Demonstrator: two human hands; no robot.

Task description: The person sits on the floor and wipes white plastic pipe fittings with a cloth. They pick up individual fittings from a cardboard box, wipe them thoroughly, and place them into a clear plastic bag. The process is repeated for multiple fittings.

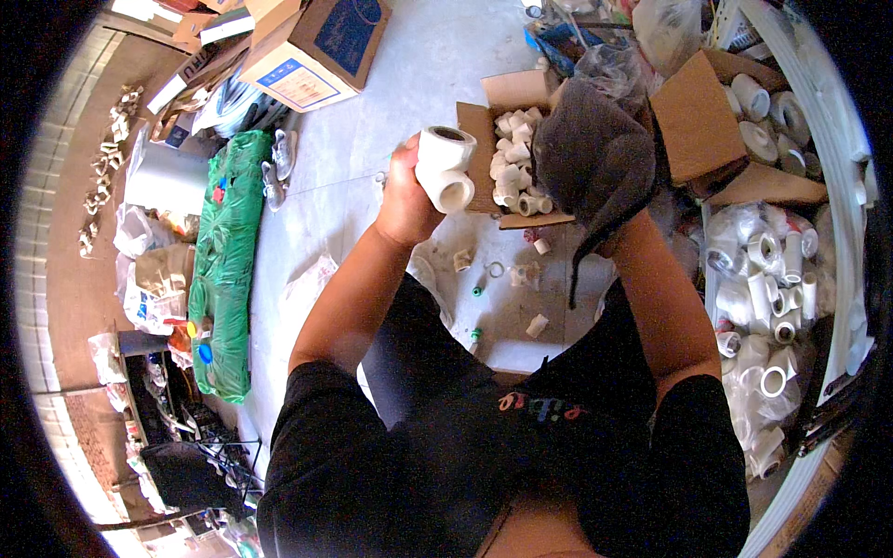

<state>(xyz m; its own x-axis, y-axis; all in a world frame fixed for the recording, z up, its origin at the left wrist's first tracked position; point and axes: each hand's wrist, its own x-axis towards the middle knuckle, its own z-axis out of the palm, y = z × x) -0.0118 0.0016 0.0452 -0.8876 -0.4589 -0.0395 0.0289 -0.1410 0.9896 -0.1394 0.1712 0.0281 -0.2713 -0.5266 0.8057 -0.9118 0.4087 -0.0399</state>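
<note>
My left hand (408,199) grips a white plastic pipe fitting (445,167) with two round openings; whether it is one tee or two joined pieces, I cannot tell. At the right, a dark grey, cloth-like item (600,150) with a thin dangling end covers most of my right hand (614,237), whose fingers are hidden beneath it. Between the hands stands an open cardboard box (478,157) of small white pipe fittings (514,157). Loose pale fittings (537,326) and small green pieces (477,291) lie on the floor between my legs.
An open carton (698,118) of large white fittings stands at the right, above bagged fittings (767,251). A long green-wrapped bundle (230,272) and grey shoes (282,160) lie at the left. Farther off is a large cardboard box (307,70); a black folding chair (185,474) is lower left.
</note>
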